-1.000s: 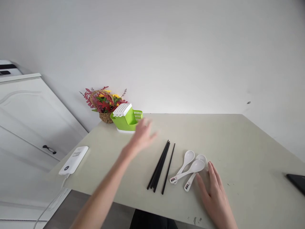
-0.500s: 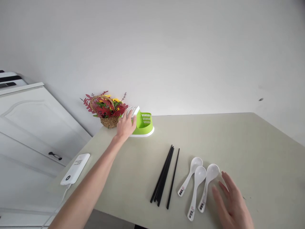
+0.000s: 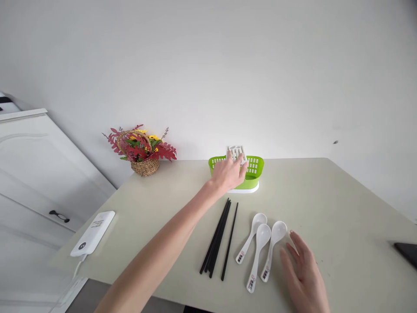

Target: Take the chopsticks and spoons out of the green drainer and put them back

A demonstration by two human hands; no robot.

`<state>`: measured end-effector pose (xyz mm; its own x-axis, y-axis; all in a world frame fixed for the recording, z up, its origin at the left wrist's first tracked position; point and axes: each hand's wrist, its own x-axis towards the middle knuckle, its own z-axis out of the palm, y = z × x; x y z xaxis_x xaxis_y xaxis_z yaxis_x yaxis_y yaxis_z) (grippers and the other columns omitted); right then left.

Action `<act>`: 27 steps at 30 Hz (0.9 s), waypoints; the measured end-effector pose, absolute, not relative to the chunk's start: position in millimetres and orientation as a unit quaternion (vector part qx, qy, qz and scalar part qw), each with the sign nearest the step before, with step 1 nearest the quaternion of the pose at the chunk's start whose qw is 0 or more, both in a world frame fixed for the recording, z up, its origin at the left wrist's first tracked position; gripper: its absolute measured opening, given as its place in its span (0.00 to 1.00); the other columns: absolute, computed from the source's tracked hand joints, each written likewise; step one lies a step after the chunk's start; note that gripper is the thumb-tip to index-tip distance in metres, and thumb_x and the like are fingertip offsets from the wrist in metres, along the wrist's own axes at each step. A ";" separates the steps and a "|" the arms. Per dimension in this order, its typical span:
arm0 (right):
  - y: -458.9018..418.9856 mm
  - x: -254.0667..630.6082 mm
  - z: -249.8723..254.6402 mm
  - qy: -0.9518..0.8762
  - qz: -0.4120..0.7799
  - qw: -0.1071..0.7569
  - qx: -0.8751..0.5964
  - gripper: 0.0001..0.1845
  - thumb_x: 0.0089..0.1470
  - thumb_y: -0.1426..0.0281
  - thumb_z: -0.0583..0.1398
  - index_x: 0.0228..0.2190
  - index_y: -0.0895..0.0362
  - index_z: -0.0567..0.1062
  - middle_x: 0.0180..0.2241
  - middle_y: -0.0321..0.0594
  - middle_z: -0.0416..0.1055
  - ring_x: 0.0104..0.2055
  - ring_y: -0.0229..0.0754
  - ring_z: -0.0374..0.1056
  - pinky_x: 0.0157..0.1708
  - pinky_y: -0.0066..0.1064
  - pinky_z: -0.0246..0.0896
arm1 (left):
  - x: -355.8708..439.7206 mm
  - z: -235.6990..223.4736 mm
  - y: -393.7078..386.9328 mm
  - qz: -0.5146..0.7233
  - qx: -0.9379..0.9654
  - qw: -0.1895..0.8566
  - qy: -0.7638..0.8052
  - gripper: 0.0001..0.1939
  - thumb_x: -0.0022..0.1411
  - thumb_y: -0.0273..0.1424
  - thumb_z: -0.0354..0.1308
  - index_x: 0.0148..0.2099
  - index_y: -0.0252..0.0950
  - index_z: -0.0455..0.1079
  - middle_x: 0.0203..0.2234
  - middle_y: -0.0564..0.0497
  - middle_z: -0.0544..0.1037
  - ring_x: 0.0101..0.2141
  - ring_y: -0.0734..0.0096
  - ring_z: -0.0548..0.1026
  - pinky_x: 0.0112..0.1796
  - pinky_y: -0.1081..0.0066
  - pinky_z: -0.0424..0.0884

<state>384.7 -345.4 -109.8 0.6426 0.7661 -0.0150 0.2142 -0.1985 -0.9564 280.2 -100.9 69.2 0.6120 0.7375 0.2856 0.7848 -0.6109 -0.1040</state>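
My left hand (image 3: 229, 171) reaches to the back of the table with its fingers bent over the white slotted middle part (image 3: 237, 151) of a green utensil holder (image 3: 257, 167). The holder has perforated side baskets and a white base; my hand covers part of its left side. My right hand (image 3: 302, 271) hovers at the front right, its fingers apart and holding nothing. Just left of it lie three white spoons (image 3: 262, 239) with printed handle ends. Several black chopsticks (image 3: 216, 239) lie in a bundle, and a single black chopstick (image 3: 230, 241) lies beside them.
A wicker basket (image 3: 146, 167) of artificial flowers stands at the back left. A white power bank (image 3: 93, 233) with a cable lies near the left edge, beside a white cabinet (image 3: 29, 174). A dark object (image 3: 407, 253) shows at the far right.
My left hand has carried the utensil holder rightward along the wall, away from the flower basket to behind the chopsticks. The view has shifted slightly right. My right hand stays beside the spoons.
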 end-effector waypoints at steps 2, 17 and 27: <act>-344.8 386.5 -114.8 -0.331 0.263 0.545 -0.724 0.40 0.59 0.48 0.58 0.67 0.47 0.59 0.69 0.44 0.59 0.64 0.60 0.66 0.55 0.46 0.68 | 287.4 70.3 -108.8 -0.105 -0.899 0.104 -0.413 0.29 0.78 0.44 0.36 0.73 0.38 0.58 0.68 0.27 0.62 0.42 0.52 0.83 0.41 0.57 0.77; -343.4 391.0 -129.9 -0.327 0.267 0.587 -0.691 0.37 0.58 0.51 0.61 0.65 0.47 0.61 0.68 0.47 0.61 0.64 0.56 0.65 0.60 0.47 0.63 | 186.3 15.4 -166.6 -0.399 -0.835 -0.050 -0.374 0.18 0.77 0.35 0.45 0.62 0.40 0.67 0.57 0.43 0.76 0.49 0.63 0.79 0.56 0.61 0.72; -342.5 395.4 -133.8 -0.332 0.253 0.602 -0.681 0.31 0.58 0.55 0.62 0.59 0.50 0.65 0.65 0.48 0.66 0.62 0.53 0.68 0.58 0.42 0.64 | 112.5 -73.6 -231.1 -0.293 -0.794 -0.208 -0.490 0.13 0.75 0.40 0.46 0.39 0.41 0.64 0.21 0.57 0.68 0.22 0.70 0.68 0.27 0.72 0.62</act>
<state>395.4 -342.5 -133.8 0.6521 0.7561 0.0547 0.1469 -0.0553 -0.9876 112.5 -231.1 -73.6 0.3472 0.9005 0.2617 0.6569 -0.4327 0.6174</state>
